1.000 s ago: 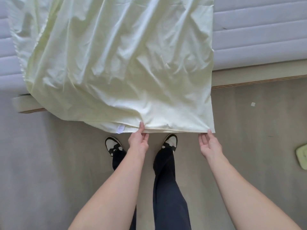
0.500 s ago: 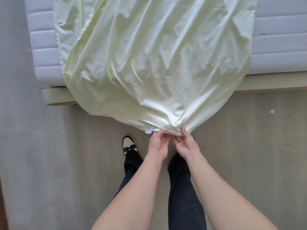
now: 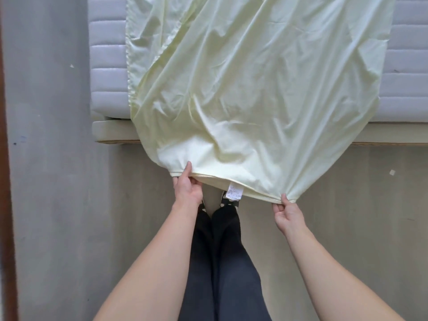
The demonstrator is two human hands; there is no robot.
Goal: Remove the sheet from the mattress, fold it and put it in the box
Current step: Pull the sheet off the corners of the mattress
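Half a second back my two hands were bunched together at the middle of the hem; now they have drawn apart again, and the view has slid so the bed's left end shows.

Most of the sheet (image 3: pixel 243 84) lies across the mattress (image 3: pixel 108 66), with its near part hanging off the bed frame (image 3: pixel 115 133) over the floor (image 3: pixel 69 205). I judge it off the mattress corners and partway folded, since the hem looks doubled. No box is in view.

My left hand (image 3: pixel 186 189) has its grip on the hem near the left corner, thumb on top, fingers curled under. My right hand (image 3: pixel 288 215) pinches the right corner, thumb over the edge. Between them the hem sags, and a white label (image 3: pixel 234 191) hangs there just above my shoes (image 3: pixel 228 201).

Risks, as I judge them: the slack middle could dip to the floor or catch under my feet if I step forward; uneven pulling would skew the fold; thin cloth could slip from the right pinch.

Room looks good: open floor on both sides of me and behind, a brown edge (image 3: pixel 5 158) far left, a small scrap (image 3: pixel 391 172) on the floor right.
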